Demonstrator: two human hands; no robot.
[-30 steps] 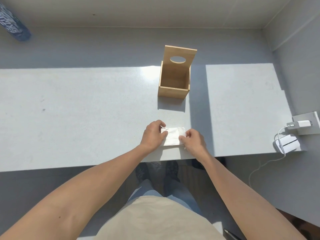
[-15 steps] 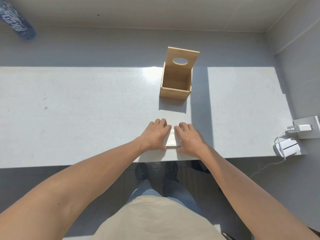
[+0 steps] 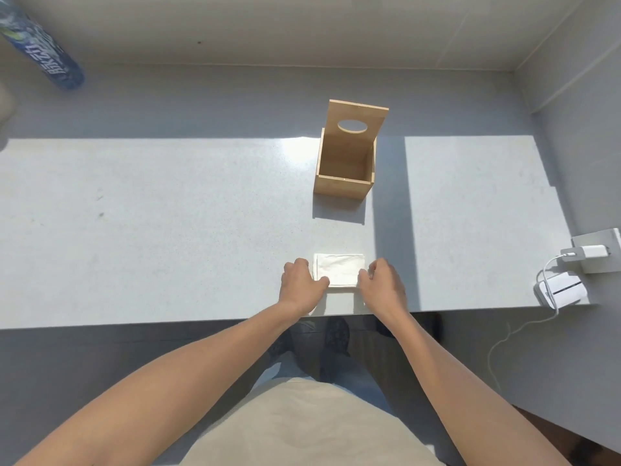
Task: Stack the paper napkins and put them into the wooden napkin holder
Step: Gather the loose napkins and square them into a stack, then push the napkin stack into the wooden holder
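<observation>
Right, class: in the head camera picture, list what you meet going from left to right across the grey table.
Blue bottle → left hand → paper napkins → right hand → white box with its cable at the right edge. The wooden napkin holder stands farther back, above the napkins, so it is left out.

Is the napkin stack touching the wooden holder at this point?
Apart. The head view shows bare sunlit table and the holder's shadow between the napkin stack and the wooden holder.
</observation>
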